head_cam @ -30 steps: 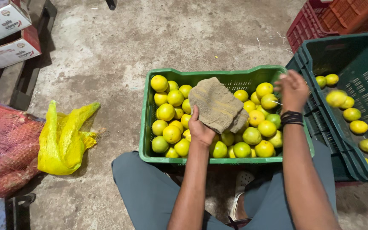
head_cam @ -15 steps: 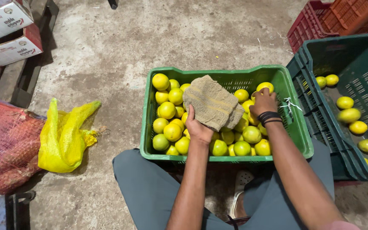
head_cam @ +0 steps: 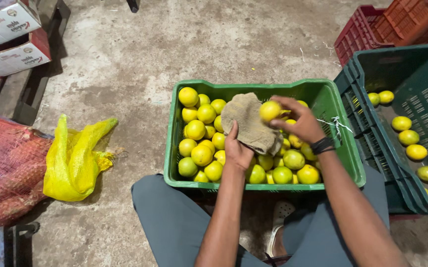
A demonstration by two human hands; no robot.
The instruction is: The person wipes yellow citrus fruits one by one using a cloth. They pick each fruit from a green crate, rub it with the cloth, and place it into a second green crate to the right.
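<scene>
A stained concrete floor [head_cam: 140, 54] runs under everything in the head view, with crates crowded around the seated person's knees. Half a second ago the right hand [head_cam: 300, 123] was down among the fruit; now it has come up gripping one yellow citrus [head_cam: 270, 110] and brings it against the brown cloth [head_cam: 250, 122], which the left hand [head_cam: 237, 151] clasps from beneath, so a wipe looks about to begin. The green crate [head_cam: 342, 153] beneath is nearly full of yellow-green fruit. The dark green crate [head_cam: 407, 64] to the right holds several scattered fruits. A yellow mesh bag [head_cam: 75, 158] lies slack at left.
</scene>
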